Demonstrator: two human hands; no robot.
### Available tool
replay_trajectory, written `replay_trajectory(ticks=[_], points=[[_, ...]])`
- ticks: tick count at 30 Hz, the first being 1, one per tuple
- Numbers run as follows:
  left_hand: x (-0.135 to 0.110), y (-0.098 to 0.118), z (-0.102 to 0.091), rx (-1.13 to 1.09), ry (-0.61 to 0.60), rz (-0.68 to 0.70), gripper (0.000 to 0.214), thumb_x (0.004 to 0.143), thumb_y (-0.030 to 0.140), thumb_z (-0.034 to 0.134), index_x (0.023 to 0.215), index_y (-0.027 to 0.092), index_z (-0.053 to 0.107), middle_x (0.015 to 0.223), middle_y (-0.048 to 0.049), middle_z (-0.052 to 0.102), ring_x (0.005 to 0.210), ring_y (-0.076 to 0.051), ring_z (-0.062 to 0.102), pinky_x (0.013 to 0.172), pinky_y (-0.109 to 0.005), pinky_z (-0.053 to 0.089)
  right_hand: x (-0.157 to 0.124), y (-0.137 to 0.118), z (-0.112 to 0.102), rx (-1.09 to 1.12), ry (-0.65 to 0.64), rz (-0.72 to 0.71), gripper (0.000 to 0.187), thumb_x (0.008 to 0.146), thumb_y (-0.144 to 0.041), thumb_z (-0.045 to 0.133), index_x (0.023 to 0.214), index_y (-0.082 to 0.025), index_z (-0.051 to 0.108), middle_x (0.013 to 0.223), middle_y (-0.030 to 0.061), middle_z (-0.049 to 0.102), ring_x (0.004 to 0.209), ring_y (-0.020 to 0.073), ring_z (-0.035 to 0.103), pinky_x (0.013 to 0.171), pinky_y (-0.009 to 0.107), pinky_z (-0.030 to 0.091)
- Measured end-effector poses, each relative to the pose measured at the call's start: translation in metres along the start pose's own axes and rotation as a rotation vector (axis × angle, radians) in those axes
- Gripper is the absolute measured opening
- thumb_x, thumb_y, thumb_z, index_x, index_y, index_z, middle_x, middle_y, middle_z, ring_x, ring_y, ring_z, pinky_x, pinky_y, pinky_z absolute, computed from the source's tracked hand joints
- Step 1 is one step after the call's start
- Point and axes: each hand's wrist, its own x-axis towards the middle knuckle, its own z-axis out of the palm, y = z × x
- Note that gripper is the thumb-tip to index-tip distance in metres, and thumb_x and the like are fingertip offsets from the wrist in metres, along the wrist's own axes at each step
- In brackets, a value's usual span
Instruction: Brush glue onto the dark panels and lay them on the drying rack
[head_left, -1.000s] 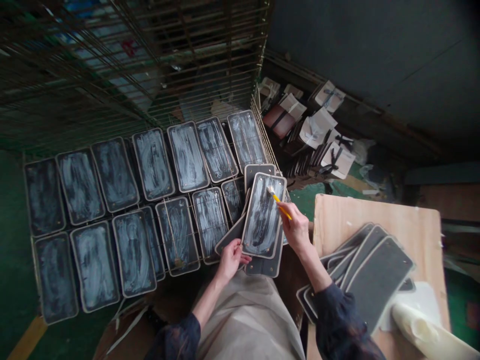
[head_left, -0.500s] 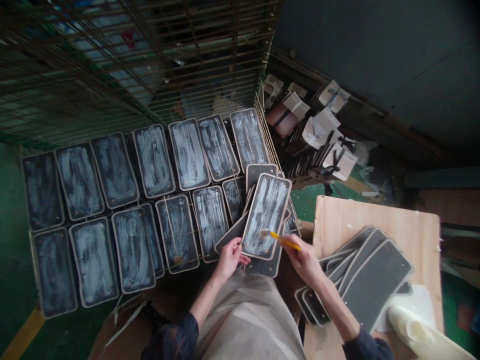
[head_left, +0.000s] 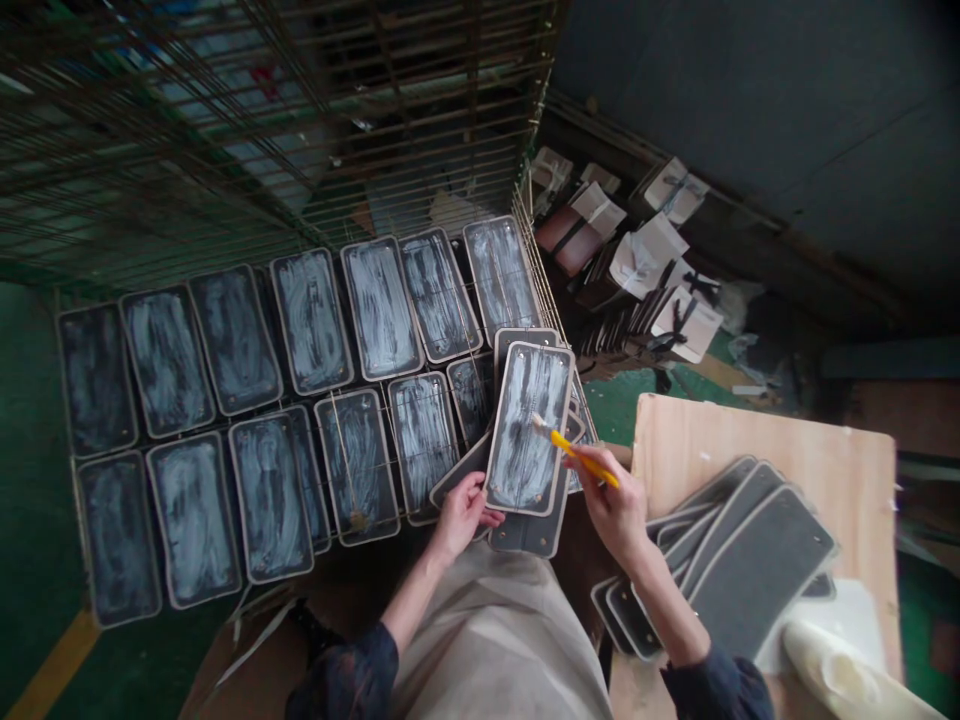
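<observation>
My right hand [head_left: 613,500] is closed around a yellow-handled brush [head_left: 585,460]. The bristles touch the middle of a dark rectangular panel [head_left: 529,400] with a pale edge and rounded corners, streaked with a whitish coating. At the panel's lower left corner, my left hand [head_left: 466,515] pinches its edge between thumb and fingers. Beneath it lie several more dark panels [head_left: 525,537], fanned at different angles. Beside these, on a wire rack, lie two rows of similar panels [head_left: 271,500] with white streaks.
A tall wire rack [head_left: 420,130] rises at the back left. To the right, a wooden board [head_left: 675,425] bears a stack of uncoated grey panels [head_left: 757,570] and a cream-coloured container [head_left: 840,670]. Tied bundles of panels [head_left: 649,255] stand on the floor behind.
The brush has moved up the panel, from its lower part to its middle, with my right hand following. The held panel has shifted slightly; my left hand keeps its grip.
</observation>
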Motion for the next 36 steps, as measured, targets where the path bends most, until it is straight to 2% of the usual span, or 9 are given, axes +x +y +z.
replay_trajectory(ticks=[2,5,8,12,17,20,27,29,36], points=[[0.002,-0.002,-0.001,0.018,0.012,0.002,0.051,0.077,0.047,0.060,0.111,0.013,0.044,0.068,0.0019,0.059,0.055,-0.019,0.067,0.051,-0.029,0.055,0.023,0.006,0.007,0.040,0.087,-0.001,0.019,0.093,-0.024,0.050,0.110,-0.022,0.056,0.097,0.0059,0.064,0.086,0.0188,0.065,0.075,0.029,0.051],[0.005,-0.005,-0.002,0.043,0.026,0.006,0.050,0.077,0.047,0.059,0.112,0.013,0.044,0.070,0.0015,0.060,0.053,-0.018,0.067,0.050,-0.029,0.054,0.033,0.013,0.025,0.081,0.067,-0.034,0.017,0.093,-0.024,0.048,0.107,-0.021,0.057,0.095,0.0055,0.064,0.085,0.0183,0.065,0.075,0.029,0.050],[0.006,-0.005,-0.002,0.060,0.026,0.003,0.049,0.078,0.045,0.058,0.112,0.013,0.045,0.070,0.0010,0.061,0.052,-0.018,0.066,0.048,-0.028,0.054,0.010,0.012,0.036,0.099,-0.066,-0.008,0.016,0.093,-0.024,0.049,0.107,-0.021,0.057,0.093,0.0047,0.065,0.083,0.0176,0.064,0.073,0.027,0.049],[0.006,-0.004,-0.001,0.059,0.015,-0.006,0.047,0.079,0.043,0.057,0.114,0.013,0.045,0.068,0.0011,0.061,0.052,-0.018,0.066,0.047,-0.027,0.053,-0.013,0.001,0.031,0.185,-0.162,0.120,0.015,0.093,-0.027,0.051,0.105,-0.021,0.057,0.085,0.0029,0.066,0.076,0.0169,0.065,0.069,0.026,0.050],[0.007,-0.006,-0.003,0.068,0.030,-0.005,0.048,0.079,0.042,0.056,0.115,0.013,0.043,0.069,0.0016,0.061,0.051,-0.017,0.066,0.046,-0.026,0.052,0.022,0.000,0.034,0.308,0.039,0.140,0.018,0.092,-0.033,0.052,0.104,-0.021,0.058,0.093,0.0056,0.065,0.084,0.0201,0.066,0.077,0.031,0.052],[0.008,-0.006,-0.004,0.105,0.035,0.015,0.047,0.080,0.043,0.055,0.115,0.013,0.045,0.070,0.0015,0.060,0.051,-0.017,0.066,0.045,-0.026,0.052,0.033,0.005,0.042,0.341,0.090,0.170,0.020,0.092,-0.037,0.051,0.103,-0.021,0.058,0.093,0.0055,0.064,0.083,0.0206,0.067,0.076,0.032,0.054],[0.007,-0.003,-0.004,0.102,0.036,0.004,0.050,0.079,0.045,0.057,0.116,0.012,0.047,0.068,0.0001,0.063,0.051,-0.017,0.065,0.046,-0.026,0.051,-0.003,0.011,0.033,0.406,-0.116,0.301,0.020,0.091,-0.039,0.052,0.098,-0.021,0.057,0.081,0.0029,0.064,0.073,0.0196,0.067,0.068,0.030,0.055],[0.007,-0.003,-0.003,0.110,0.040,0.003,0.053,0.079,0.047,0.056,0.118,0.012,0.046,0.068,0.0000,0.062,0.050,-0.017,0.065,0.045,-0.026,0.051,0.009,0.017,0.028,0.408,-0.100,0.268,0.022,0.091,-0.040,0.052,0.099,-0.020,0.057,0.083,0.0035,0.065,0.073,0.0198,0.068,0.069,0.031,0.056],[0.009,-0.001,0.000,0.134,0.059,0.025,0.053,0.078,0.049,0.055,0.115,0.012,0.047,0.065,0.0014,0.060,0.049,-0.016,0.065,0.043,-0.023,0.050,0.098,0.038,0.022,0.206,0.139,0.038,0.022,0.091,-0.038,0.052,0.102,-0.020,0.059,0.090,0.0038,0.065,0.081,0.0189,0.067,0.072,0.028,0.053]])
